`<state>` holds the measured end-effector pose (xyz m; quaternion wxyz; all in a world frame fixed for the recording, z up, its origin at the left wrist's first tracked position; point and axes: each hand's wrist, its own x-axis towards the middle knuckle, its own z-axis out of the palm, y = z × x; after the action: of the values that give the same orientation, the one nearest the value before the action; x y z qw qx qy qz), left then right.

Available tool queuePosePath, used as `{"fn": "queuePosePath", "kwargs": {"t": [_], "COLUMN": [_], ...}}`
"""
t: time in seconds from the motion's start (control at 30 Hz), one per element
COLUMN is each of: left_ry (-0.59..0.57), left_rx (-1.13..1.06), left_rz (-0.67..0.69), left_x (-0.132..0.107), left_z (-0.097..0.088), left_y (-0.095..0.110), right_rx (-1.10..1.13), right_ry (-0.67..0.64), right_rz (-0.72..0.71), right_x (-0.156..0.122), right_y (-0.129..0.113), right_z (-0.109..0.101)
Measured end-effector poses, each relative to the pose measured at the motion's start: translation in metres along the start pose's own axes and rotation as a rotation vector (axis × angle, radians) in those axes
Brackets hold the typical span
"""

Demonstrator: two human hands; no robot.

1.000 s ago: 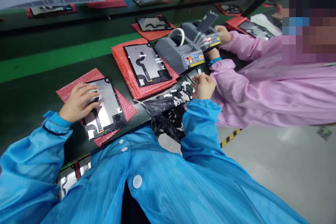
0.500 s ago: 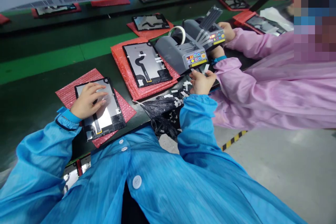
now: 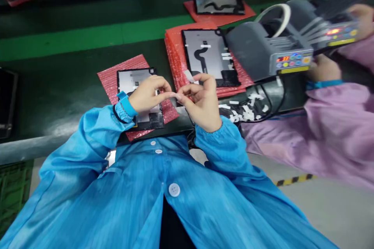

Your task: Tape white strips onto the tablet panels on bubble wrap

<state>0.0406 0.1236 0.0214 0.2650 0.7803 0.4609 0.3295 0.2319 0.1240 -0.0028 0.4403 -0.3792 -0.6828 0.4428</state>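
My left hand [image 3: 150, 95] and my right hand [image 3: 204, 103] meet fingertip to fingertip over the table's front edge. Between them they pinch a small piece of clear-white tape [image 3: 173, 101]. A second white tape strip [image 3: 189, 76] sticks up from the forefinger side of my right hand. Partly covered by my left hand is a tablet screen panel [image 3: 124, 79], lying back side up on a pink bubble-wrap sheet [image 3: 108, 78]. Behind my right hand, another screen panel [image 3: 216, 60], with a black flex cable and white tape pieces, rests on stacked red bubble-wrap bags [image 3: 173, 52].
Right of the stack stands a grey tape dispenser [image 3: 254, 48] with a lit display, a second dispenser [image 3: 306, 19] behind it. White tape scraps [image 3: 248, 112] hang at the table edge. A co-worker's hand [image 3: 325, 69] and pink sleeve [image 3: 344, 105] are close on the right.
My right hand has come left from the dispenser with tape. My left hand has lifted off the panel to meet it. The view has swung so the bench things appear further right.
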Motion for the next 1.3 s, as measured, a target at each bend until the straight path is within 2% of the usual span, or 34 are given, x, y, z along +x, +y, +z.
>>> {"fn": "queuePosePath", "kwargs": {"t": [0.13,0.27,0.43,0.6,0.77,0.9,1.1,1.3], "left_ry": [0.013,0.005,-0.016,-0.049,-0.113,-0.115,-0.11,-0.07], "left_rx": [-0.028,-0.052,-0.046,0.19,0.361,0.381,0.383,0.416], "left_rz": [-0.126,-0.226,-0.282,-0.418,-0.55,-0.577,-0.541,-0.563], "left_x": [-0.019,-0.03,-0.031,-0.026,-0.02,-0.019,-0.021,-0.022], "left_z": [-0.006,-0.011,-0.01,0.005,0.019,0.022,0.024,0.026], "left_y": [-0.013,-0.02,-0.024,-0.032,-0.029,-0.025,-0.025,-0.025], "right_rx": [0.064,0.107,0.113,0.003,-0.143,-0.172,-0.21,-0.21], "right_ry": [-0.081,-0.05,-0.043,-0.01,0.033,0.041,0.019,-0.013], "right_rz": [0.062,0.184,0.286,0.313,0.355,0.35,0.328,0.273], "right_x": [0.009,0.015,0.018,0.018,0.018,0.018,0.016,0.018], "right_y": [0.007,0.006,0.008,0.025,0.037,0.041,0.046,0.051], "right_z": [0.015,0.023,0.036,0.045,0.052,0.054,0.053,0.044]}}
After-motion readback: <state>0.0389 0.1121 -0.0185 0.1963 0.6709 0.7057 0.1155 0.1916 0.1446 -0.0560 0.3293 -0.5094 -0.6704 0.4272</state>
